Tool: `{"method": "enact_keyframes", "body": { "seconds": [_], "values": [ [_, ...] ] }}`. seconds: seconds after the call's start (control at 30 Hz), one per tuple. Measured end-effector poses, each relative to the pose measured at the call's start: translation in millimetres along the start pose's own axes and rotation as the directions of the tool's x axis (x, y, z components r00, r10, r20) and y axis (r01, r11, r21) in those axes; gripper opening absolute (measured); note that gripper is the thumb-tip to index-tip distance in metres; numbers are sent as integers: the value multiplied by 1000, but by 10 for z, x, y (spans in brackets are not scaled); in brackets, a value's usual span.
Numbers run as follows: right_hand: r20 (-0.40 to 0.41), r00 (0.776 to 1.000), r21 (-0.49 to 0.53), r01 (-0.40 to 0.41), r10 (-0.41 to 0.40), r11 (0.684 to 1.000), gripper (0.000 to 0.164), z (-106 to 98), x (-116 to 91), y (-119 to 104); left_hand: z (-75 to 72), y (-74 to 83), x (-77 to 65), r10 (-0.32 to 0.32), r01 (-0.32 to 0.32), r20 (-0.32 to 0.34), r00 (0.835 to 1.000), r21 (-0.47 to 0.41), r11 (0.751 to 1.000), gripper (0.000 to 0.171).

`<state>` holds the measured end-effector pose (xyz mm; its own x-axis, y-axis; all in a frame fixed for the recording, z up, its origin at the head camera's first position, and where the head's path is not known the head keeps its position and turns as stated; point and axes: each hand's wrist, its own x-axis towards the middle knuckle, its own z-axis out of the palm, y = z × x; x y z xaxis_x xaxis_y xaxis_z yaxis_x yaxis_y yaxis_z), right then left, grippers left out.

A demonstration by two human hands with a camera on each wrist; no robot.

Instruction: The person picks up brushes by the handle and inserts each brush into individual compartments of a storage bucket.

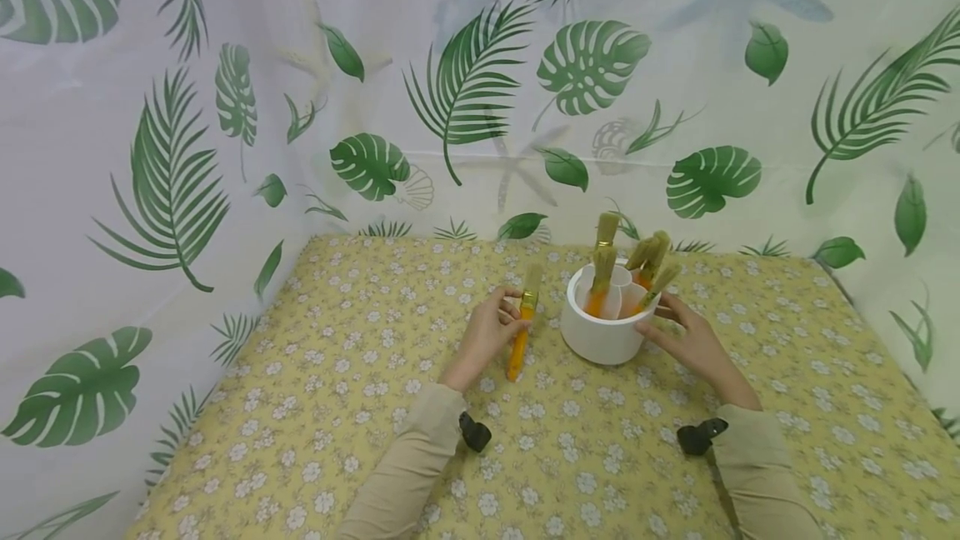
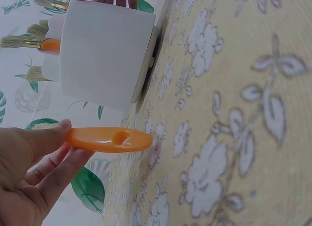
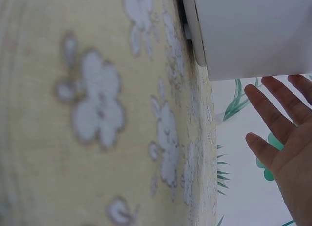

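Note:
My left hand (image 1: pixel 491 327) pinches a paintbrush (image 1: pixel 519 344) between thumb and fingers. The brush is upright, with pale bristles at the top and an orange handle (image 2: pixel 109 139) hanging down over the table. To its right stands a round white holder (image 1: pixel 602 338) with white inner compartments. Several more paintbrushes (image 1: pixel 602 269) with orange handles stand in it, bristles up. My right hand (image 1: pixel 686 338) rests against the holder's right side, its fingers (image 3: pixel 273 113) extended and the fingertips at the white wall (image 3: pixel 253 35).
A yellow flowered cloth (image 1: pixel 337 373) covers the table. Behind it and at both sides hang white curtains (image 1: pixel 465 173) printed with green leaves. A black wrist camera (image 1: pixel 474 432) sits on the left sleeve, another camera (image 1: pixel 701 437) on the right.

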<state>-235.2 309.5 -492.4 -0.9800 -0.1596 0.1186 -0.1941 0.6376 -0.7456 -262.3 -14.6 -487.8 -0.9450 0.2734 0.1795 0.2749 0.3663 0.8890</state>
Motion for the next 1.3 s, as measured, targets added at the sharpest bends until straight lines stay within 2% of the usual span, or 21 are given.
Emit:
{"method": "enact_keyframes", "body": {
  "seconds": [0.6, 0.93, 1.3],
  "values": [
    [-16, 1000, -12, 6, -7, 1000, 79, -7, -3, 13, -2, 70, 39, 59, -60, -67, 996, -12, 998, 40],
    [-41, 996, 10, 76, -75, 997, 64, -27, -2, 23, -5, 118, 66, 93, -97, -85, 992, -46, 994, 42],
    [-38, 996, 26, 87, -86, 996, 62, -41, -17, 6, 6, 173, 113, 125, -130, -100, 987, -42, 991, 40]
  ]
}}
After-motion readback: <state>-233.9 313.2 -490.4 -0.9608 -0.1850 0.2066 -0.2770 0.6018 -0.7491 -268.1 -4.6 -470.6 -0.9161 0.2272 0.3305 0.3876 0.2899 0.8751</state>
